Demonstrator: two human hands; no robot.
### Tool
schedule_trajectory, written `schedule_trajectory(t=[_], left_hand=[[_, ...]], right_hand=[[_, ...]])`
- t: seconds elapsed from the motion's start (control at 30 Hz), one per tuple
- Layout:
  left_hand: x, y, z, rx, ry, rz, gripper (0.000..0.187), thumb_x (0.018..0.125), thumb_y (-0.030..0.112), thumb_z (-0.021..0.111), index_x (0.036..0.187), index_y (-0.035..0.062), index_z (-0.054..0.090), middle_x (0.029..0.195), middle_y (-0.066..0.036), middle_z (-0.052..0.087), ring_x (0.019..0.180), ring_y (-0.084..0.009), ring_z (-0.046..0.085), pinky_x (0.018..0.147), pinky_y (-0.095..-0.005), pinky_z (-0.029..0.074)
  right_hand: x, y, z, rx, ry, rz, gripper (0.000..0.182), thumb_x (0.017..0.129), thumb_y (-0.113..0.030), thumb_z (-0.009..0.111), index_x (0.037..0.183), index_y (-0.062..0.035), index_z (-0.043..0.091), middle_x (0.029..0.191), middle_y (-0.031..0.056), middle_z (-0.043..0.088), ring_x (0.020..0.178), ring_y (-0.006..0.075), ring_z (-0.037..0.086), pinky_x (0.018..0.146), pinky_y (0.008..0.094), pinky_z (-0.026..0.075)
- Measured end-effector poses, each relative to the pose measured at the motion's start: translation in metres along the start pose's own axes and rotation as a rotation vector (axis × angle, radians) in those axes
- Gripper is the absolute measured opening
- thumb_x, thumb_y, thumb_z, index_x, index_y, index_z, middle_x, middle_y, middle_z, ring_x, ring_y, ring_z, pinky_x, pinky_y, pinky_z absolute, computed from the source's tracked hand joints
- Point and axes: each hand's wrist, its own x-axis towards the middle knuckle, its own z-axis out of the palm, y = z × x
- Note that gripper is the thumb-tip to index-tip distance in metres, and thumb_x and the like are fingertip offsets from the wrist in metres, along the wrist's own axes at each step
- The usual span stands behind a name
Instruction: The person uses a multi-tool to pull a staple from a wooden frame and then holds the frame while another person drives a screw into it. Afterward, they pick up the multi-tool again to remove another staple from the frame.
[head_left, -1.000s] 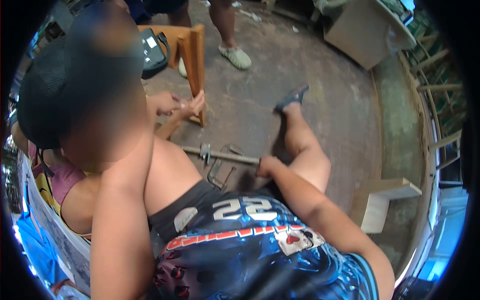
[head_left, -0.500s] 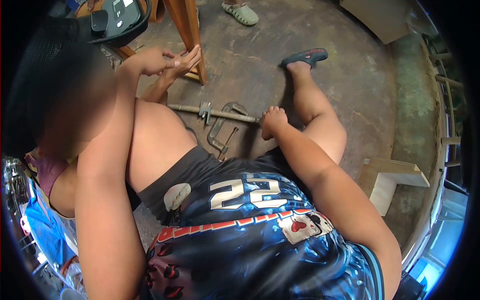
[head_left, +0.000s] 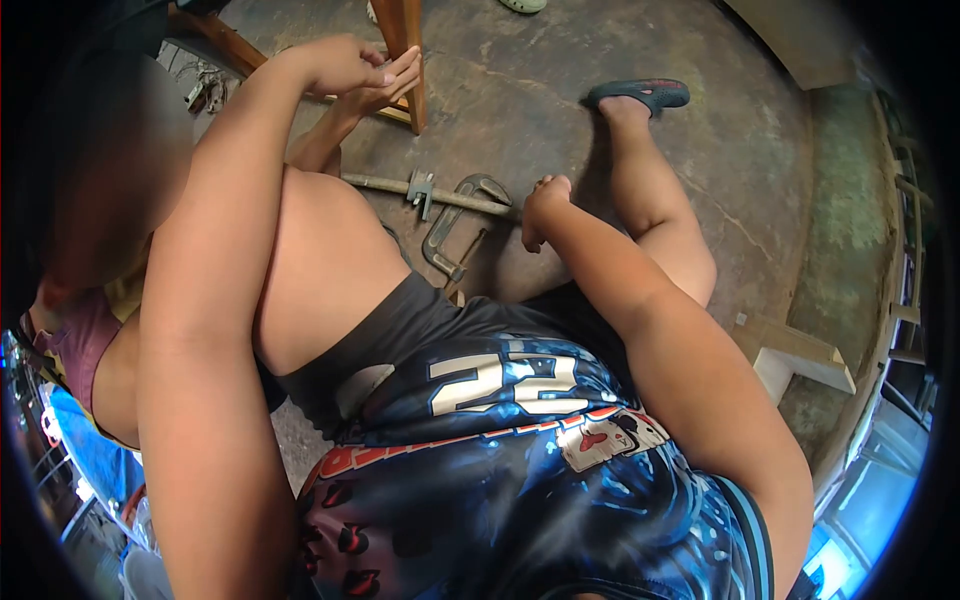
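Observation:
My left hand (head_left: pixel 343 62) hangs beside an orange-brown wooden leg (head_left: pixel 403 40), two fingertips showing apart and nothing seen between them. Just below it, a co-worker's hand (head_left: pixel 385 92) rests its fingers against that leg. My right hand (head_left: pixel 546 208) has its fingers curled, palm turned away; whatever it may hold is hidden. It is near the right end of a bar clamp (head_left: pixel 375 183) lying on the floor. A grey C-clamp (head_left: pixel 436 236) lies across the bar, its screw toward my shorts.
The co-worker sits at the left. My right foot wears a dark clog (head_left: pixel 645 95). A light clog (head_left: pixel 523 4) shows at the top edge. At right are an angled board piece (head_left: pixel 800 355), a large panel (head_left: pixel 790 38) and a low ledge (head_left: pixel 850 200).
The view has shifted, so the tray-like object at upper left has left the frame. My left hand is a little higher, near the co-worker's hand. My right hand stays curled.

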Motion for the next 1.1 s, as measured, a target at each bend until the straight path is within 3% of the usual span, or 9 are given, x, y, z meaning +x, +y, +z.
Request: schedule_trajectory(t=[0.07, 0.17, 0.3, 0.47, 0.77, 0.87, 1.1], left_hand=[[0.003, 0.009, -0.003, -0.026, -0.046, -0.021, 0.065, 0.088, 0.046, 0.072, 0.138, 0.0060, 0.058, 0.122, -0.019, 0.066, 0.082, -0.0211, 0.067, 0.074, -0.0351, 0.055], [0.008, 0.014, -0.004, -0.026, -0.026, 0.011, 0.061, 0.089, 0.043, 0.072, 0.135, 0.0047, 0.060, 0.121, -0.019, 0.067, 0.084, -0.0218, 0.068, 0.077, -0.0348, 0.055], [0.030, -0.003, 0.000, -0.043, 0.026, 0.072, 0.061, 0.090, 0.043, 0.072, 0.133, 0.0019, 0.060, 0.119, -0.019, 0.067, 0.087, -0.0222, 0.068, 0.078, -0.0344, 0.055], [0.042, -0.016, -0.010, -0.101, -0.059, 0.072, 0.060, 0.089, 0.043, 0.072, 0.130, 0.0006, 0.062, 0.114, -0.018, 0.068, 0.089, -0.0215, 0.067, 0.080, -0.0335, 0.055], [0.046, -0.008, -0.013, -0.119, -0.051, 0.089, 0.060, 0.090, 0.045, 0.071, 0.130, 0.0013, 0.062, 0.109, -0.013, 0.070, 0.086, -0.0189, 0.066, 0.078, -0.0337, 0.054], [0.044, -0.009, -0.012, -0.115, -0.052, 0.079, 0.061, 0.090, 0.045, 0.071, 0.132, 0.0016, 0.061, 0.110, -0.012, 0.070, 0.087, -0.0187, 0.067, 0.079, -0.0347, 0.054], [0.042, -0.009, -0.013, -0.117, -0.032, 0.032, 0.061, 0.091, 0.043, 0.070, 0.134, 0.0017, 0.059, 0.114, -0.015, 0.070, 0.090, -0.0216, 0.068, 0.082, -0.0356, 0.055]], right_hand=[[0.007, -0.003, -0.007, -0.036, -0.049, -0.008, 0.065, 0.073, -0.050, 0.074, 0.132, -0.0227, 0.066, 0.140, 0.0059, 0.057, 0.131, 0.0263, 0.044, 0.094, 0.0466, 0.038], [0.019, -0.012, -0.006, -0.077, -0.023, 0.050, 0.068, 0.069, -0.053, 0.077, 0.129, -0.0220, 0.068, 0.140, 0.0066, 0.057, 0.132, 0.0260, 0.043, 0.095, 0.0489, 0.038], [0.023, -0.018, -0.023, -0.073, -0.103, 0.043, 0.065, 0.073, -0.050, 0.075, 0.131, -0.0228, 0.066, 0.141, 0.0083, 0.055, 0.133, 0.0274, 0.041, 0.097, 0.0504, 0.036], [0.048, -0.026, -0.022, -0.119, -0.169, 0.102, 0.061, 0.076, -0.048, 0.074, 0.130, -0.0211, 0.066, 0.138, 0.0093, 0.056, 0.132, 0.0309, 0.041, 0.095, 0.0527, 0.035], [0.069, -0.034, -0.015, -0.154, -0.171, 0.142, 0.052, 0.074, -0.045, 0.079, 0.120, -0.0207, 0.071, 0.127, 0.0076, 0.061, 0.120, 0.0291, 0.047, 0.085, 0.0502, 0.040], [0.064, -0.036, -0.005, -0.111, -0.077, 0.175, 0.050, 0.072, -0.042, 0.081, 0.116, -0.0197, 0.073, 0.124, 0.0060, 0.064, 0.118, 0.0290, 0.048, 0.085, 0.0502, 0.040], [0.042, -0.024, -0.007, 0.075, 0.010, 0.203, 0.045, 0.082, -0.035, 0.069, 0.124, -0.0175, 0.070, 0.130, 0.0066, 0.064, 0.122, 0.0276, 0.052, 0.087, 0.0493, 0.043]])
